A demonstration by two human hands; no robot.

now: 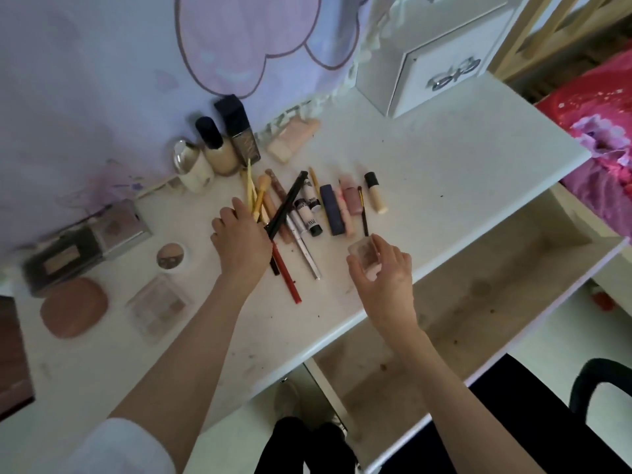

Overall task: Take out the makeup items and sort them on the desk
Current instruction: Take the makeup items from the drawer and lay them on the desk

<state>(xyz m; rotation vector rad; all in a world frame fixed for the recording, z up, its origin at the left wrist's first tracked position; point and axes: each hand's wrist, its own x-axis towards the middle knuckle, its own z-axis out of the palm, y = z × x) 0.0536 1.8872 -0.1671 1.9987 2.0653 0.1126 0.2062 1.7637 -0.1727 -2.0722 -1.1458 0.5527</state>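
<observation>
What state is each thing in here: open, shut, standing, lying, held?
Drawer: pulled open.
Cabinet door: shut.
Bottles: standing, capped.
Pink tube: lying flat.
Pencils and brushes: lying in a loose pile.
Dark palette: lid shut.
Pink compact: shut.
Clear case: held by right hand.
Left hand: resting on the brushes; grip unclear.
</observation>
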